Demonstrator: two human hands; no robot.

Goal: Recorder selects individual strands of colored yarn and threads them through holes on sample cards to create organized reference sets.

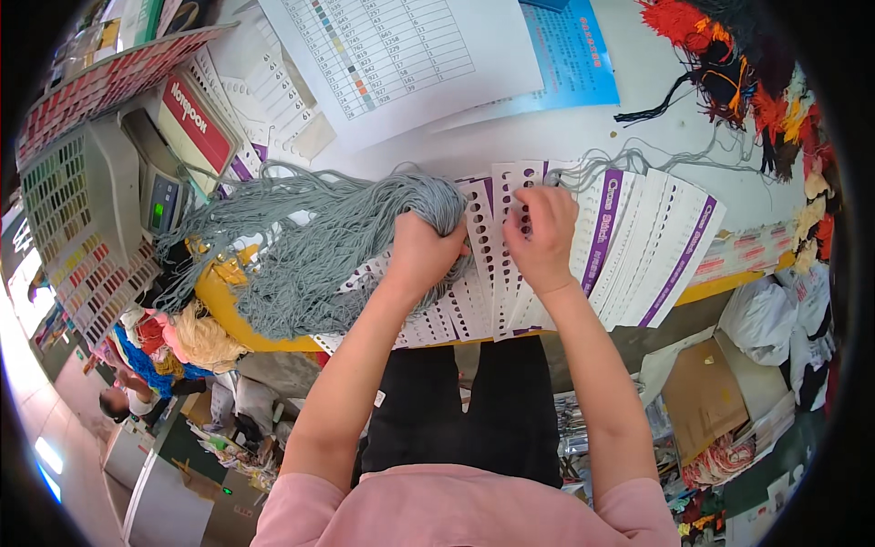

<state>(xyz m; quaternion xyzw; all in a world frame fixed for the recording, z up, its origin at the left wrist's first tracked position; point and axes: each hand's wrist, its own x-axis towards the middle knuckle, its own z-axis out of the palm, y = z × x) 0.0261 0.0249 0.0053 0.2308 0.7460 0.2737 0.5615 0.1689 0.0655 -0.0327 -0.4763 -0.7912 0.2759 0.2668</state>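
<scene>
A thick hank of grey thread [319,242] spreads leftward across the table, its loose strands fanned out. My left hand [427,248] is closed around the gathered, looped end of this hank. To its right, my right hand [544,230] hovers over or touches a white card with punched holes [503,264]; its fingers are curled, with a gap between thumb and forefinger, and nothing shows in them. More punched cards [629,246], some with purple bands, overlap in a row under and beside both hands. Thin grey strands [674,157] trail rightward along the cards' far ends.
A printed chart [410,55] lies at the far side over a blue sheet [583,55]. At left are a red notebook [196,118], a digital scale [164,201] and colour sample cards [77,219]. Red, black and orange threads [720,64] hang at right. An open cardboard box [702,392] stands below.
</scene>
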